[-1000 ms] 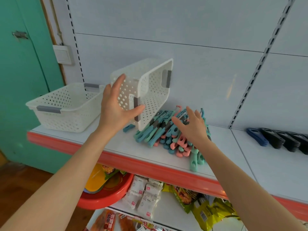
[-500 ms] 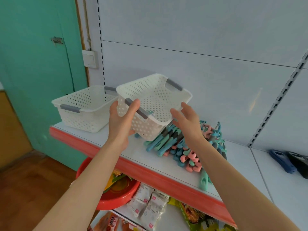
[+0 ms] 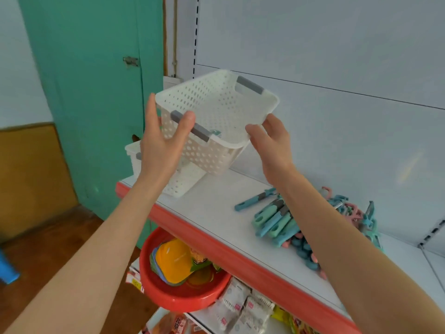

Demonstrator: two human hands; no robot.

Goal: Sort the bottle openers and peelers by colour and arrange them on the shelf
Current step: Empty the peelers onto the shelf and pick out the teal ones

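Peelers [image 3: 272, 222] piled on shelf [image 3: 216, 220]; left hand [image 3: 161, 143], right hand [image 3: 272, 145] fingers [image 3: 252, 131] grip perforated white plastic basket [image 3: 216, 109]

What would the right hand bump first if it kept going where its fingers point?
The white basket: the right hand grips its near rim. Past it, probably the grey back panel; depth is unclear.

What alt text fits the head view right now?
The left hand and right hand hold a white basket above the shelf. A second basket sits beneath it; a pile of teal, blue and pink tools lies to the right.
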